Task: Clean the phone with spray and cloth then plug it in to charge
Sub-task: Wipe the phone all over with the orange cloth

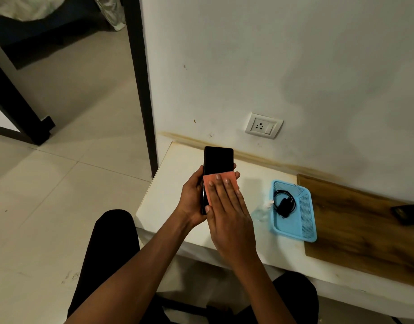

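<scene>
A black phone stands upright above the white low table, its dark screen facing me. My left hand grips it from the left side and behind. A pink cloth lies over the screen's lower half, pressed flat by my right hand with fingers stretched out. A small clear spray bottle lies on the table beside a blue basket. A black charger with its coiled cable rests inside the basket. A white wall socket sits on the wall above the table.
A brown wooden board covers the table's right part, with a dark flat object at its far right. A dark door frame stands left of the table. My knees in black trousers are below the table edge.
</scene>
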